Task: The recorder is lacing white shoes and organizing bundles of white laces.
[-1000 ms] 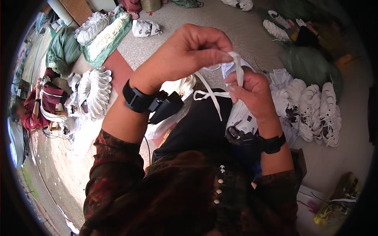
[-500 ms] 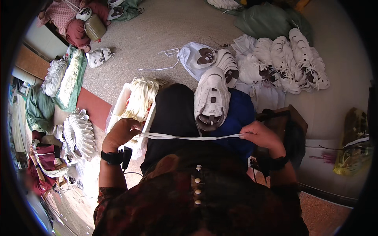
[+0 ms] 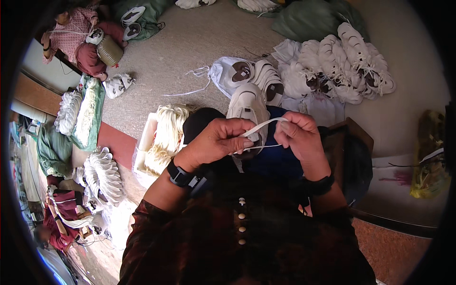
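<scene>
Over my lap, my left hand pinches a white shoelace between thumb and fingers. My right hand grips the lace too, and it bows up in a slack loop between the hands. Just behind them, a white sneaker rests on my knees, its opening toward me and partly covered by my hands and the lace. Past it, against the sneaker's far side, lies another white shoe with a dark brown part, beside a white drawstring bag.
Left of my knee stands a white box filled with bundled cream laces. Many white shoes lie heaped at the far right. Stacked white shoe parts sit at the left. Another person sits far left, and one more is at lower left.
My hands have come together and risen toward the sneaker. The lace, stretched straight between them before, now hangs in a short loop.
</scene>
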A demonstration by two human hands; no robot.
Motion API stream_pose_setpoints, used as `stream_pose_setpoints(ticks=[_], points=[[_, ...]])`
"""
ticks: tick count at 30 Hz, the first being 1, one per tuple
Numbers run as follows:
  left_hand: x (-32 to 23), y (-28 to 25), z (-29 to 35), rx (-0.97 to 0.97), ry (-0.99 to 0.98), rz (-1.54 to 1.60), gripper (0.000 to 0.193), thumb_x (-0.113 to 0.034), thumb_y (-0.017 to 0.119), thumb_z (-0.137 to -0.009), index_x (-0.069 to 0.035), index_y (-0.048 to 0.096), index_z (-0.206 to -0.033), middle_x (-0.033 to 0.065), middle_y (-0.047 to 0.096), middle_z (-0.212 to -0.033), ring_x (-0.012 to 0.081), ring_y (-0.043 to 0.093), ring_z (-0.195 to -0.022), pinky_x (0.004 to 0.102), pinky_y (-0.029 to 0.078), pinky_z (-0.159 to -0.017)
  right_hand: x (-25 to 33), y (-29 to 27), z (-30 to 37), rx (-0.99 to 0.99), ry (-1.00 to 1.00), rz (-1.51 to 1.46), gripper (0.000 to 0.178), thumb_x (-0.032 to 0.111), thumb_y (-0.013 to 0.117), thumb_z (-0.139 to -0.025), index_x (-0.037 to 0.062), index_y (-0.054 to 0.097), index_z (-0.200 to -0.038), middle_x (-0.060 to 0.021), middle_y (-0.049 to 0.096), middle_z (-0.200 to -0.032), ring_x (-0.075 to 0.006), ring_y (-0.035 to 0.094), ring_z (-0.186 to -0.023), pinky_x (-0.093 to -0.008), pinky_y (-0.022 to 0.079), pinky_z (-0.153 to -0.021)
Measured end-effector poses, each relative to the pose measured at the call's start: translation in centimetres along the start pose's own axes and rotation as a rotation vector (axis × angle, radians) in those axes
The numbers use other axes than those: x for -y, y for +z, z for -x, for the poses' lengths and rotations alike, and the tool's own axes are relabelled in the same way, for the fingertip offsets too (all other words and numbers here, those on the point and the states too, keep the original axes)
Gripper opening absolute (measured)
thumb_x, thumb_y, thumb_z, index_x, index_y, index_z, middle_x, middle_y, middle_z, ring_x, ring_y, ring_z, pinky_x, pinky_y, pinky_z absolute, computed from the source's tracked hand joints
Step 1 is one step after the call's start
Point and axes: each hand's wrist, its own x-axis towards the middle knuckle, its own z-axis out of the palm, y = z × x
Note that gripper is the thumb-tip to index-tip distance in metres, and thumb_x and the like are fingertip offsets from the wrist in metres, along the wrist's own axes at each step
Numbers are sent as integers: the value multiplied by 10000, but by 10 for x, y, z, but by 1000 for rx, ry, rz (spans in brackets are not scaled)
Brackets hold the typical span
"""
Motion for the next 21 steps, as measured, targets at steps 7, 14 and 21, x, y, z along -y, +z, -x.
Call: stream_pose_setpoints(ticks=[7,14,21], points=[[-4,-26,66,-253,441,316,206,-153,558,-879,-2,572,-1018,25,502,-572,91,402,-459,234,329,-467,-15,-25,-17,-495,-55,-296,189,141,544,-892,7,564,-760,-31,528,-644,-103,452,-562,-228,363,-562],[-75,-33,108,-232,1132,662,276,31,404,-866,4,530,-1111,16,568,-754,65,522,-618,238,419,-584,-59,-6,-59,-378,6,-153,215,143,545,-885,17,574,-713,-17,549,-627,-80,469,-576,-210,370,-569],[-93,-51,149,-491,1350,312,593,95,431,-815,-66,297,-1370,94,383,-1394,256,389,-1267,448,379,-998,-72,45,-90,-111,119,151,184,93,542,-854,-8,590,-708,-17,575,-643,-82,515,-635,-224,411,-639]])
